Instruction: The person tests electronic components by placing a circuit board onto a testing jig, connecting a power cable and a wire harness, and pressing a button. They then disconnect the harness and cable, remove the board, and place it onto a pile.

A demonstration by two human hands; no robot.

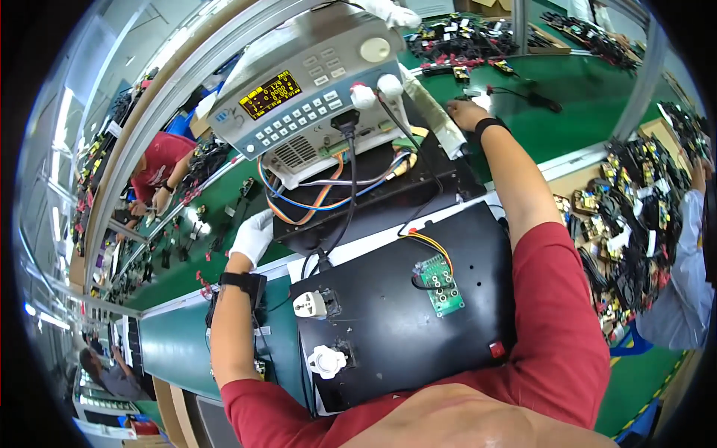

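Two hands were spread apart: gloved left hand (252, 235) rested flat on the tabletop (179, 340); right hand (464, 113) gripped one small white part (482, 100). One green circuit board (439, 275) lay on one black box (396, 328).

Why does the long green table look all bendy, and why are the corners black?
In the head view, the fisheye lens bends straight edges near the rim, so the green table and the metal rail curve; the corners fall outside the round image, so they are black. The tester's yellow screen glows sharp in the middle, while the left edge is washed out by bright window light.
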